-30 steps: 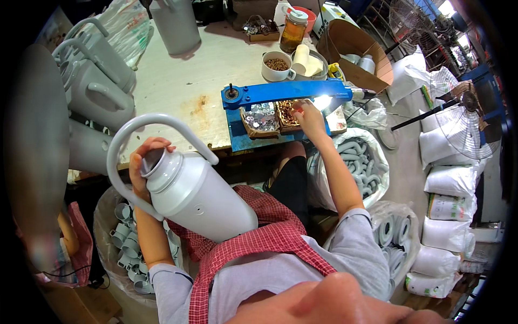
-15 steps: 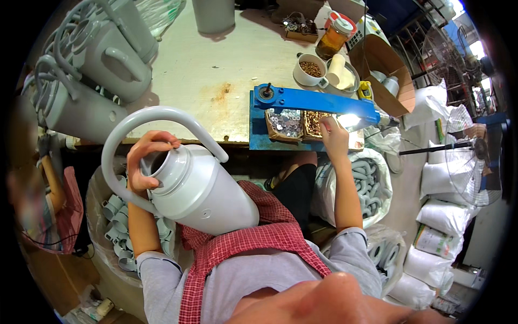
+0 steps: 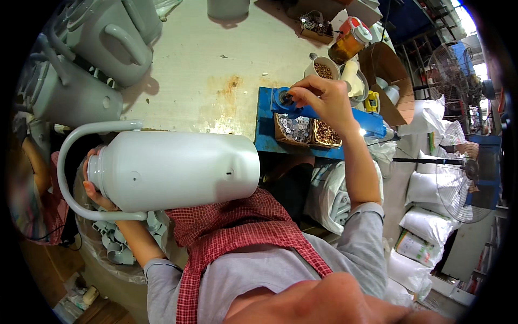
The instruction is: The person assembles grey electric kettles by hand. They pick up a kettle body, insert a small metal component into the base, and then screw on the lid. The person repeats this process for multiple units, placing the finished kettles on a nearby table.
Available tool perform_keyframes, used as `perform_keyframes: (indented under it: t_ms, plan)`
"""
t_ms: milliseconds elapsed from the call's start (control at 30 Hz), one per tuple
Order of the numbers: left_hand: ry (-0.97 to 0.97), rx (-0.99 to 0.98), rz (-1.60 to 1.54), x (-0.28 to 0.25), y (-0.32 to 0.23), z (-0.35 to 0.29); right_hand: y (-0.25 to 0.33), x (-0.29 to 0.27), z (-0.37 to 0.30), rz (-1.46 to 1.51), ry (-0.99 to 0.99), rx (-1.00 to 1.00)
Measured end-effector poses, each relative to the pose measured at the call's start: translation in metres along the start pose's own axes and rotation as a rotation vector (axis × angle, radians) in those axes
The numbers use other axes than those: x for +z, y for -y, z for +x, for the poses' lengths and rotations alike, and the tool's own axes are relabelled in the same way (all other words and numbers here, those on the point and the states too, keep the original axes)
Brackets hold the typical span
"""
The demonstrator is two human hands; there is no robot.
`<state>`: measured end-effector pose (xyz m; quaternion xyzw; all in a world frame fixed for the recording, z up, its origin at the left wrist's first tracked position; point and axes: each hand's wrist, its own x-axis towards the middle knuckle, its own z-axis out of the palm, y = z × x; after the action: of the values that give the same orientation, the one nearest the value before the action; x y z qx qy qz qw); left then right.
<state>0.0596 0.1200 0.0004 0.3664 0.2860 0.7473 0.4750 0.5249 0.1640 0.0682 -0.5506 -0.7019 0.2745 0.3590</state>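
My left hand [image 3: 96, 186] is wrapped round the neck of a light grey plastic jug body [image 3: 183, 170], fingers partly hidden at its mouth. The jug lies sideways above my lap, with a big loop handle [image 3: 66, 162] arching past the neck and a small slot near its base. My right hand [image 3: 326, 102] pinches at the dark upright pin on the end of a blue metal arm [image 3: 368, 119]; whatever is between the fingertips is too small to make out. Below that hand sit a box of silver washers [image 3: 294, 128] and a box of small brass-coloured parts [image 3: 326, 134].
Several grey jugs [image 3: 81, 100] crowd the table's left side. Behind the blue arm stand a cup of brass-coloured bits [image 3: 322, 70], an amber jar [image 3: 348, 44] and a cardboard box [image 3: 383, 70]. Bags of grey parts [image 3: 121, 245] flank me; a fan [image 3: 458, 167] and white sacks [image 3: 426, 189] are right.
My right hand has moved left from the box of brass-coloured parts to the pin on the blue arm. My left hand has turned the jug level, its mouth now to the left.
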Motion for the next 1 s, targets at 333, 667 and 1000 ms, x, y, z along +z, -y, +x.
perform_keyframes:
  t_ms: [333, 667, 1000]
  plan:
    - [-0.270, -0.116, -0.182, -0.001, 0.020, -0.015, 0.015, 0.017, -0.003, -0.454, -0.214, -0.034]
    - [-0.549, -0.112, 0.075, -0.033, 0.025, -0.029, -0.102, 0.051, -0.090, -0.520, 0.039, -0.160]
    - [-0.483, -0.191, -0.100, -0.040, 0.029, -0.029, -0.113, 0.048, -0.102, -0.556, -0.175, -0.172]
